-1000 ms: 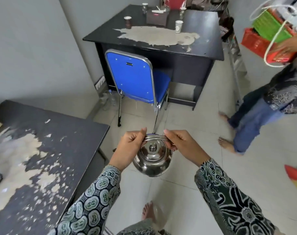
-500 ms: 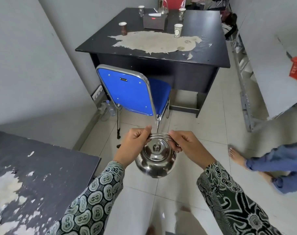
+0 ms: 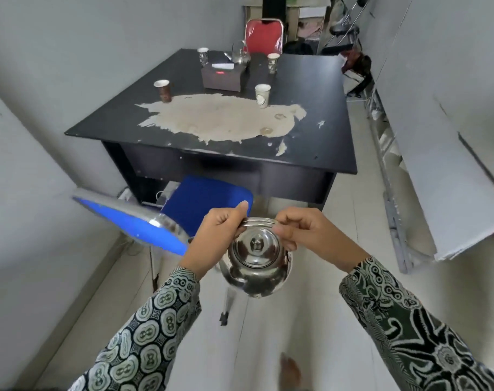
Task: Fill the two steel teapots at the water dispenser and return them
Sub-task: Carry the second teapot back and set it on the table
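A round steel teapot [image 3: 255,265] with its lid on hangs in front of me above the floor. My left hand [image 3: 220,235] and my right hand [image 3: 305,235] both grip its thin wire handle, one at each end. A second steel teapot [image 3: 241,56] stands at the far side of the black table [image 3: 319,142], behind a dark tissue box [image 3: 221,77]. No water dispenser is in view.
A blue chair [image 3: 200,204] stands between me and the black table, just left of my hands. Several paper cups [image 3: 262,95] are on the table. A red chair [image 3: 264,35] is behind it. A grey panel [image 3: 437,165] leans along the right wall.
I have walked forward: the black table and blue chair are much closer. The person on the right and the near left table have left the view. Both hands keep the same grip.
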`<state>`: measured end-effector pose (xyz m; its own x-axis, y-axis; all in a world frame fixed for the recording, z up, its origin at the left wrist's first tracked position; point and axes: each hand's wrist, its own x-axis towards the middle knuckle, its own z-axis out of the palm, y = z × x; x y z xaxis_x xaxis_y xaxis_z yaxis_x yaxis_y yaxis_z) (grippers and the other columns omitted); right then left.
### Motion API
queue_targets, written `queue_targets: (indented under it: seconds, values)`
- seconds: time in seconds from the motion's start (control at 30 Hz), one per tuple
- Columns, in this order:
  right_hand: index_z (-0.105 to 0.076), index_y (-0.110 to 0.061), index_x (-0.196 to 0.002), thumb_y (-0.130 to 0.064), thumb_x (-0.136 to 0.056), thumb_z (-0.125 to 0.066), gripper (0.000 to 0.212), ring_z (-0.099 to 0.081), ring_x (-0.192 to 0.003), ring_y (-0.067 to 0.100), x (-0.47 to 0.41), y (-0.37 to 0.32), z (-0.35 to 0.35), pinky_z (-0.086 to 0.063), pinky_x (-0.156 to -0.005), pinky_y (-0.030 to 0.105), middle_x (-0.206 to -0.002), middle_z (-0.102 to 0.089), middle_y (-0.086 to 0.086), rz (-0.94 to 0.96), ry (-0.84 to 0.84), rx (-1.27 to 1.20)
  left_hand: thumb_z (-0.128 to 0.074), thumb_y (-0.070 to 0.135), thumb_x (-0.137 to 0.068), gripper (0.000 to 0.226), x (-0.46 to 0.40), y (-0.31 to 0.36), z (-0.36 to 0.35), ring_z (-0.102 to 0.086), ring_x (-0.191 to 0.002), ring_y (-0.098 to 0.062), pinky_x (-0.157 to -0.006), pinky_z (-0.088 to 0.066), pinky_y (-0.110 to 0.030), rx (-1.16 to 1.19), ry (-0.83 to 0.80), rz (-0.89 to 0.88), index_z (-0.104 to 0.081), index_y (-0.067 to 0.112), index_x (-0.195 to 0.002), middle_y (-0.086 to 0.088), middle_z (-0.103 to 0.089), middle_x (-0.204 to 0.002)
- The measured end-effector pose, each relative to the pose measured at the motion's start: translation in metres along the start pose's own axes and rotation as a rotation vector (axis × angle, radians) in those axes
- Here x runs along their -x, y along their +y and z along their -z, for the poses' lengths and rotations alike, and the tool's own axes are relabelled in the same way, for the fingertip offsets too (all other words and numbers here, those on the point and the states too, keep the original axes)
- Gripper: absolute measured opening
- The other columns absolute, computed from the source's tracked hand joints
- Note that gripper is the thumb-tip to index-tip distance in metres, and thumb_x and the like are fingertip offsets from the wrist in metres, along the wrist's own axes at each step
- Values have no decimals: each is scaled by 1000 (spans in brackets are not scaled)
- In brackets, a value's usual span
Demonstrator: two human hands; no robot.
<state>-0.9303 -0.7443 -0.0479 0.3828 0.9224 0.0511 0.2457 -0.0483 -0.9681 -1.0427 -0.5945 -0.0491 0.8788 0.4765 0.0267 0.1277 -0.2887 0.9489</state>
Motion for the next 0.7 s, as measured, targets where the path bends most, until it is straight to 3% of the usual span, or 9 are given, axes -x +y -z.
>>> queue_targets:
  seconds: [0.13, 0.23, 0.43, 0.7]
  values:
    - [-59, -23, -67, -17, -88, -52, 23, -43, -52, 9, -44, 6, 74, -37, -57, 21, -54, -49, -4, 25, -10, -62, -41, 29, -97, 55, -81, 19, -27, -18, -46, -11, -48, -21, -25, 36, 21, -29, -27, 1, -52, -3, -20, -51]
    - [-62, -11, -81, -17, -89, -47, 19, -42, -55, 11, -75, 17, 121, -35, -63, 31, -55, -47, -5, 14, -51, -184, -42, 31, -96, 53, -135, 32, -40, -17, -42, -8, -44, -21, -20, 61, 29, -32, -30, 4, -53, 5, -21, -45]
    - [-61, -5, -101, -10, -90, -41, 24, -42, -58, 12, -148, 34, 216, -34, -66, 28, -59, -46, -1, -17, -194, -304, -43, 34, -95, 50, -250, 48, -61, -20, -41, -10, -44, -23, -21, 66, 15, -42, -33, 9, -54, 12, -24, -38]
    - [-60, -10, -95, -7, -88, -40, 21, -47, -61, 4, -245, 42, 319, -42, -65, 16, -63, -53, -10, -26, -342, -310, -42, 28, -96, 51, -379, 66, -78, -17, -36, -5, -39, -21, -16, 103, 31, -41, -27, 17, -49, 13, -23, -39]
